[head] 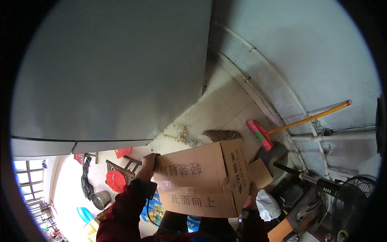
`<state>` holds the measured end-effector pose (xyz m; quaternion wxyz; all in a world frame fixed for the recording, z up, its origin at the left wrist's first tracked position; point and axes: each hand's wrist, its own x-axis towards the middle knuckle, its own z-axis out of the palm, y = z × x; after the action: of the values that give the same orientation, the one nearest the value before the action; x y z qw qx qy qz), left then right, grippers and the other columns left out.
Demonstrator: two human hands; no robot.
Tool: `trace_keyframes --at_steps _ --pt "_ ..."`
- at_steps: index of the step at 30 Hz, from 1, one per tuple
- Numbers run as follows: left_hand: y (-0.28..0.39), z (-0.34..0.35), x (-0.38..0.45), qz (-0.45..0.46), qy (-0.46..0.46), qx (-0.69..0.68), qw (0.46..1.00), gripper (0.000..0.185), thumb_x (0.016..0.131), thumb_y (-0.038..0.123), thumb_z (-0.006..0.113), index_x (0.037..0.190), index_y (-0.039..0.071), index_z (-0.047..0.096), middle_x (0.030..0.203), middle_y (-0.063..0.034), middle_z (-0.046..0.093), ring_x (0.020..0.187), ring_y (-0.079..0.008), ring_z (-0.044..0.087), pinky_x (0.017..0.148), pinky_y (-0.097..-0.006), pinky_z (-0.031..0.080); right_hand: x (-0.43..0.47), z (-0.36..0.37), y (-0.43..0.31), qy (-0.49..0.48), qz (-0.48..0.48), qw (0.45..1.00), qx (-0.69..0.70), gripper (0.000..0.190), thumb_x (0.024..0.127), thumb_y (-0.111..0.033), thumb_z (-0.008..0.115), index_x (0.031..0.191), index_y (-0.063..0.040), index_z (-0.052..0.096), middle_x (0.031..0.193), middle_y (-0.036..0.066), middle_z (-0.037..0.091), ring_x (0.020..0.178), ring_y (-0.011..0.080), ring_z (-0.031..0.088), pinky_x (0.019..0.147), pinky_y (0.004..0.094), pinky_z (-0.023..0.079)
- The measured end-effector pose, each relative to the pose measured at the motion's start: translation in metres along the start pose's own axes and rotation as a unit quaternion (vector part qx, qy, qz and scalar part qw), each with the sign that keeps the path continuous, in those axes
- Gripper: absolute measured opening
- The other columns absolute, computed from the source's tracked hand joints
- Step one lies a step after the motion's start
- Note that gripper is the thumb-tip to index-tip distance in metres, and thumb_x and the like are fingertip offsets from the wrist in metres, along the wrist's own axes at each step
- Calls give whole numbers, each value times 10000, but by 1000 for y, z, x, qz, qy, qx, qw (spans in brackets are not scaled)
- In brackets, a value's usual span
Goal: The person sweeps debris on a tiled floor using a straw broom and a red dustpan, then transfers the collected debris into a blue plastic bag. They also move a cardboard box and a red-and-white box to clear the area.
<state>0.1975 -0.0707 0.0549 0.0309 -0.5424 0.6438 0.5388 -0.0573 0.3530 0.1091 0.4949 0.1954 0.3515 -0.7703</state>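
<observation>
A large cardboard box (193,181) with printed writing hangs in front of my body, held between my two hands. My left hand (148,163) grips its upper left edge, the fingers partly hidden behind the box. Low on the right side, my right hand (251,196) holds the box near its lower corner, beside a cardboard flap (260,173) that sticks out. The far side and the underside of the box are hidden.
A big grey panel (115,69) fills the upper left. Right of the box are a red broom (260,134), a standing fan (353,193) and a white plastic bag (267,205). A straw broom (222,135), wooden chair (121,168), red basin (115,181) and metal bucket (101,199) stand about.
</observation>
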Motion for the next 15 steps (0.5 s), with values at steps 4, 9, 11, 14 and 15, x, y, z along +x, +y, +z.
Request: trace_keyframes --at_steps 4,9,11,14,15 --pt "82 34 49 -138 71 -197 968 217 869 151 539 917 19 704 757 -26 594 650 -164 556 578 -318 468 27 -2 -24 77 -12 996 47 530 979 -448 417 1313 -42 492 1267 124 561 1096 284 561 900 429 484" --pt "175 79 111 -40 38 -155 986 209 865 113 535 879 0 710 771 -65 631 667 -178 584 592 -345 483 61 -33 -57 125 -127 975 -133 482 996 -424 412 1251 -25 504 1187 121 581 1036 259 583 863 407 503" --pt "201 105 141 -20 14 -130 991 230 910 116 511 883 -1 707 764 -53 632 656 -150 570 580 -332 473 73 -44 -63 170 -176 939 -242 486 999 -422 417 1243 -10 501 1156 120 593 990 250 601 829 394 517" --pt "227 141 190 -4 -31 -141 989 259 945 136 497 830 -2 684 740 -40 617 623 -123 535 551 -326 443 95 -63 -64 222 -237 875 -360 481 1000 -410 432 1213 14 511 1099 122 612 930 241 619 779 387 533" --pt "234 152 207 6 -48 -129 990 251 943 136 503 821 3 676 736 -36 611 619 -125 529 546 -326 436 105 -69 -64 249 -243 847 -402 476 1000 -403 438 1199 21 516 1079 122 618 914 239 624 765 387 537"
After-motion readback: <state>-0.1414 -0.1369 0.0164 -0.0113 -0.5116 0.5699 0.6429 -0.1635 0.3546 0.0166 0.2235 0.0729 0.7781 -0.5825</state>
